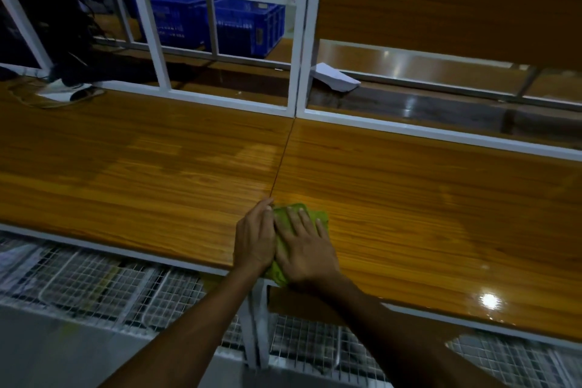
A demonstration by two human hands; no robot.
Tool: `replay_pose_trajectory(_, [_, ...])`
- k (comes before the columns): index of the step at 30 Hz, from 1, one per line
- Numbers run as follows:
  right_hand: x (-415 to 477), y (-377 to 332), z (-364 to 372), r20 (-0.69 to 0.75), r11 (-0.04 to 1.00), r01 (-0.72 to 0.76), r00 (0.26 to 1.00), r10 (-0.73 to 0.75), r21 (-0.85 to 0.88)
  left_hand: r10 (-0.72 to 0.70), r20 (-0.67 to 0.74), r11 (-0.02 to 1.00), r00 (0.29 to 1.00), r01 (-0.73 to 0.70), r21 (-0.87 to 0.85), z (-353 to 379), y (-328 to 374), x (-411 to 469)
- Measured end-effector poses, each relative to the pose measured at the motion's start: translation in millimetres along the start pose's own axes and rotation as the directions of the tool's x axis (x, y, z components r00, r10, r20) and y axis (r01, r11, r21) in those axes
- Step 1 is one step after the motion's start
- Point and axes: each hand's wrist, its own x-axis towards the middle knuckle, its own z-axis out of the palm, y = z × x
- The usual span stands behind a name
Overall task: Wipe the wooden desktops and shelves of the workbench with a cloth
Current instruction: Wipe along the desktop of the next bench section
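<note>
Green cloth (311, 213) on desktop (409, 198), 2 blue crates (248, 25)

Orange-brown wood-grain desktop (141, 173): glossy, smooth, reflective. Crumpled green cloth (310, 217): soft, matt. White-painted metal frame (302, 41). Blue plastic crates (245, 25). Wire-mesh metal shelf (94, 280).

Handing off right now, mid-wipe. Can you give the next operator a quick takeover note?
Left hand: open, fingers on the green cloth's left edge.
Right hand: open, flat, pressing the cloth.
Green cloth: at the right desktop's front edge, against the seam with the left desktop.
Done: cannot tell which areas are wiped.
Left: probably both desktops and the upper shelf; mind the folded paper and cables.
</note>
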Motion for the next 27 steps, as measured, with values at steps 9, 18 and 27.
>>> replay_pose_trajectory(9, [11, 70, -12, -0.075, 0.922, -0.388, 0.919, 0.388, 0.014, 0.065, 0.107, 0.931, 0.992, -0.099, 0.35, 17, 4, -10])
replay_pose_trajectory(18, [27, 31, -8, -0.059, 0.994, -0.097, 0.993, 0.1, 0.054, 0.024, 0.057, 0.869, 0.998, -0.049, 0.493, 19, 1, -3])
replay_pose_trajectory(27, [23, 106, -17, -0.106, 0.947, -0.318, 0.941, 0.321, 0.041, 0.201, 0.317, 0.57, 0.927, -0.374, 0.732, 12, 2, 25])
